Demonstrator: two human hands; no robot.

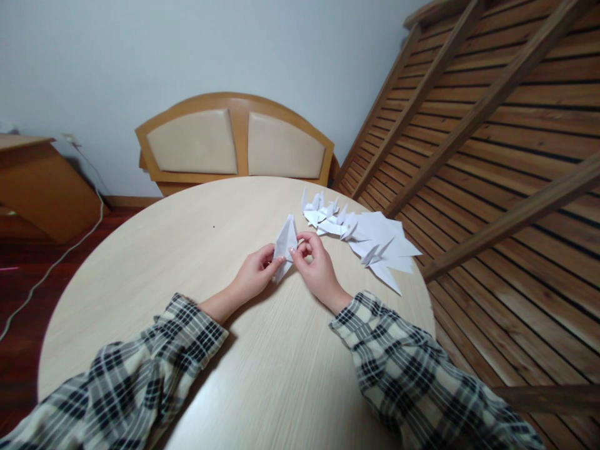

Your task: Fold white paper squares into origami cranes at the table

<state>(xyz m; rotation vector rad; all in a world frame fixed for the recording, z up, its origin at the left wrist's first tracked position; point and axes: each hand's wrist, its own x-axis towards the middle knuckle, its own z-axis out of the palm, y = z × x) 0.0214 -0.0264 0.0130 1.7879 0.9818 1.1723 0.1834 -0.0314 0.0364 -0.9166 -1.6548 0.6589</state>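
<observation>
A folded piece of white paper (286, 237), long and pointed, is held upright just above the middle of the round table. My left hand (255, 270) pinches its left edge between thumb and fingers. On the other side my right hand (317, 267) is closed on its right edge, thumb and index finger at the fold. Several folded white paper cranes (328, 215) stand in a row beyond my right hand. The palm sides of both hands are hidden.
Loose white paper sheets (394, 240) lie beside the cranes near the right edge of the pale round table (140, 262). A padded wooden headboard-like panel (242, 140) stands behind it. Wooden slats (469, 156) lean at the right; a white cable (60, 256) runs over the floor at left.
</observation>
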